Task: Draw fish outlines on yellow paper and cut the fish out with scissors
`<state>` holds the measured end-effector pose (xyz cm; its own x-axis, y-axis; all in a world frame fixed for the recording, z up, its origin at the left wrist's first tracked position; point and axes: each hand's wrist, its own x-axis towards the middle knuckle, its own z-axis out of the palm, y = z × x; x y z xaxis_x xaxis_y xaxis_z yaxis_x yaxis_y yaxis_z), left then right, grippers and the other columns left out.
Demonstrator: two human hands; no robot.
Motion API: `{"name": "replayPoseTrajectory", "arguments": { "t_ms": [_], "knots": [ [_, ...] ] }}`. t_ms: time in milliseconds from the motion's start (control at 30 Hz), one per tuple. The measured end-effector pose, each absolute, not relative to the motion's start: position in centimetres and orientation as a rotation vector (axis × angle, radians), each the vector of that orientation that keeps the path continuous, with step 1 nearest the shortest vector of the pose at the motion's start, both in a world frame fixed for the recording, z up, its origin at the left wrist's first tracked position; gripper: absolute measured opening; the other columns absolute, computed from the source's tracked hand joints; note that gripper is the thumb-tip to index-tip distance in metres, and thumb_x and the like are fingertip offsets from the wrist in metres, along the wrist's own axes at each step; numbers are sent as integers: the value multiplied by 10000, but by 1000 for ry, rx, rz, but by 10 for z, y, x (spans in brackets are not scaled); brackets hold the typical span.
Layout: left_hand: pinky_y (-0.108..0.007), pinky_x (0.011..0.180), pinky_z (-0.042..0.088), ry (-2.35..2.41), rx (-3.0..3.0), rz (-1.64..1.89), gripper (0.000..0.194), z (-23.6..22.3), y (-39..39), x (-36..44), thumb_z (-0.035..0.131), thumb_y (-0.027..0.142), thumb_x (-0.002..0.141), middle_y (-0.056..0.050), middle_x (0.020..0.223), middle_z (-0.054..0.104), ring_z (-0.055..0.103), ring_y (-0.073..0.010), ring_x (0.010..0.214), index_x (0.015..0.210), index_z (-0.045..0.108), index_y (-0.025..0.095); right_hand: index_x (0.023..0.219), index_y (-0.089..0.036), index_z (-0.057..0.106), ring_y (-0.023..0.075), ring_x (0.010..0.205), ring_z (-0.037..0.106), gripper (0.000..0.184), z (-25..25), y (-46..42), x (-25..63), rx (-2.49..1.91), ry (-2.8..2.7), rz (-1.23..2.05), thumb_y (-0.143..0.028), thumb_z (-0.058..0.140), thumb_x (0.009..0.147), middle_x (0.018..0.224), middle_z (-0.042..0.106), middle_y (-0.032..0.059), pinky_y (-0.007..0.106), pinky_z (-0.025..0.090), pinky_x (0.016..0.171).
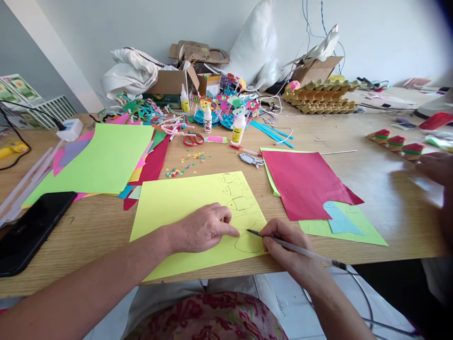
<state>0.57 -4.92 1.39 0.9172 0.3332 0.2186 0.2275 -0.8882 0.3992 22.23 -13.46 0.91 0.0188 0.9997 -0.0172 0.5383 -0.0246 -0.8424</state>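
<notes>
A sheet of yellow paper (177,208) lies before me at the table's front edge. Pencil-thin outlines of several fish (239,203) run down its right side. My right hand (288,245) is closed round a clear-barrelled ballpoint pen (300,249), its tip touching the paper at the upper edge of the lowest outline. My left hand (203,226) rests on the sheet just left of the tip, index finger stretched out and the other fingers partly curled, holding nothing. A grey fish cut-out (250,159) lies beyond the sheet.
Red paper (304,182) overlaps green sheets at right; coloured paper (95,160) is piled at left by a black phone (35,231). Glue bottles (238,127), red-handled scissors (193,139) and confetti (182,167) lie beyond. Another person's hand (437,167) is near egg-carton pieces (396,143).
</notes>
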Motion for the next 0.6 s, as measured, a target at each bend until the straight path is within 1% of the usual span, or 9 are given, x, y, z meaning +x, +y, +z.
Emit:
{"name": "replayPoseTrajectory", "arguments": {
  "t_ms": [133,300,600],
  "knots": [
    [-285,760,427,411,2708,408,390,14,-49,5,440,5,794,-63,850,536,495,-169,811,1032,683,197,655,-212,522,132,503,421,85,10,-134,222,-1656,-1590,881,-205,462,714,532,480,-45,236,326,460],
    [-286,773,428,424,2706,386,389,14,-49,5,441,17,802,-60,859,541,494,-168,818,1037,678,217,650,-216,512,136,507,427,88,11,-133,223,-1667,-1606,846,-196,449,709,531,482,-43,240,334,464],
    [-288,758,428,411,2707,397,385,15,-49,5,428,15,807,-68,852,544,493,-168,808,1036,681,194,645,-218,515,142,495,446,89,12,-134,222,-1672,-1616,787,-197,445,695,516,489,-42,246,337,464]
  ]
}}
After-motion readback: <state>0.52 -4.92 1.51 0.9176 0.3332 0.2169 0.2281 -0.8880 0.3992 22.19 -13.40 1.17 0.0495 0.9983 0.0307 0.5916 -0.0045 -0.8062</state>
